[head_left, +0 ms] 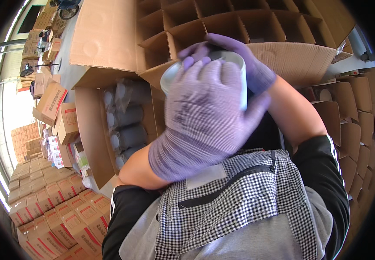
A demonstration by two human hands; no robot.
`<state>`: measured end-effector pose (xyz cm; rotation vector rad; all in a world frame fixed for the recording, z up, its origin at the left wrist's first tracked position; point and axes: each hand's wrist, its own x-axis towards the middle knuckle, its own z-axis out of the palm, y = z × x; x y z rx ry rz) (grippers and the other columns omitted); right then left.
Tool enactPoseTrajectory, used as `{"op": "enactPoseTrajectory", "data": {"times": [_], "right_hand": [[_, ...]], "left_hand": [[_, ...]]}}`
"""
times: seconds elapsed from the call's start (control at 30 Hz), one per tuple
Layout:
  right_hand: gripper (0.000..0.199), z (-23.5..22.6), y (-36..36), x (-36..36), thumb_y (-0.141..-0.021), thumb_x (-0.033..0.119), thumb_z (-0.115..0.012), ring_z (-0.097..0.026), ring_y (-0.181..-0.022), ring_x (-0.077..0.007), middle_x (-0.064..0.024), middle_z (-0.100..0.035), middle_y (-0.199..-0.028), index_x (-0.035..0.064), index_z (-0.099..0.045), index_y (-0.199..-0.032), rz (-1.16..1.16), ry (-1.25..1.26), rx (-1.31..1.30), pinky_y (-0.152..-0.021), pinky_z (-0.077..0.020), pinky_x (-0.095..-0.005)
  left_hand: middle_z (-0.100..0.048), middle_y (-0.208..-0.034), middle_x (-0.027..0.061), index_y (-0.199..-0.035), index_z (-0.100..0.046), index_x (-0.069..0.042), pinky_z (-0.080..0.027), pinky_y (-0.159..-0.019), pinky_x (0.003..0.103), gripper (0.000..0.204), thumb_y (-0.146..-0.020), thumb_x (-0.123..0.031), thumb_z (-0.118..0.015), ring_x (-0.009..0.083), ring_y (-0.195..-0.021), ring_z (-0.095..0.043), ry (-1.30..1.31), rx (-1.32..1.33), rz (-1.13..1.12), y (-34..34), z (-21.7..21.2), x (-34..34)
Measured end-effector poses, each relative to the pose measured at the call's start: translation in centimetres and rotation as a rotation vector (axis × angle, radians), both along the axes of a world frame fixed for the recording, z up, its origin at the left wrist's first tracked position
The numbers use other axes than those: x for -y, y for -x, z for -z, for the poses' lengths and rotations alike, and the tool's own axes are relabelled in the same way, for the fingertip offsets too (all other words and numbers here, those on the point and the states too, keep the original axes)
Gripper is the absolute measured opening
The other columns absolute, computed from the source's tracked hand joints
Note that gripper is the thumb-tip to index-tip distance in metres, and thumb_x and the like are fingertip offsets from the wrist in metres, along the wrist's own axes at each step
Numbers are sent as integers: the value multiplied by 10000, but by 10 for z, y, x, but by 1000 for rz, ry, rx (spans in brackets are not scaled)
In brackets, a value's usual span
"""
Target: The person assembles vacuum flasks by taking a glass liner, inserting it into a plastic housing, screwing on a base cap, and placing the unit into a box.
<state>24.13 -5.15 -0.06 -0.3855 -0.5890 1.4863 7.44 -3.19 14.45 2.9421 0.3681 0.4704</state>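
A pale blue, round-walled container (170, 77) is held in front of my chest, mostly hidden by my gloves; its exact kind I cannot make out. My left hand (205, 108), in a lilac knit glove with dark smudges, lies across its near side with the fingers curled over it. Behind it, my right hand (244, 58), gloved in purple, wraps the far right side and top edge. Both hands are slightly blurred. Just beyond them stands an open carton (291, 60) with cardboard dividers.
Left of my hands, an open box (90, 130) holds several grey cylinders (131, 116) in clear plastic wrap. Divided cartons (352, 143) line the right side. Stacked sealed cartons (62, 216) fill the lower left, with more boxes (51, 102) farther back. A wheeled vehicle (68, 11) stands far off.
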Motion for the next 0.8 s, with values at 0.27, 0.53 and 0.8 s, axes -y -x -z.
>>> {"op": "enactPoseTrajectory", "data": {"times": [0.27,0.53,0.8], "right_hand": [[232,-58,30,100,-987,88,-541,-632,-1107,-410,-236,-640,-1150,-80,-603,-1135,691,-400,1386,-1073,-476,-524],[433,12,-10,-22,-1116,319,-432,-670,-1192,-238,-145,-670,-1317,-7,-675,-1266,33,38,228,-1062,-529,-373],[240,-28,34,74,-1038,60,-448,-650,-1110,-447,-274,-660,-1097,-117,-604,-1079,710,-304,1140,-1066,-501,-546]], "left_hand": [[-786,-1029,123,-936,-789,-44,-236,-1262,531,333,-969,-349,-660,317,-1195,-684,792,414,461,63,65,-87],[-666,-1299,246,-1178,-684,27,-439,-1126,541,581,-801,-393,-819,413,-1240,-638,49,-80,66,15,-14,-6],[-787,-1080,121,-875,-793,-81,-168,-1285,517,395,-938,-451,-672,383,-1352,-595,719,345,415,78,69,-80]]}}
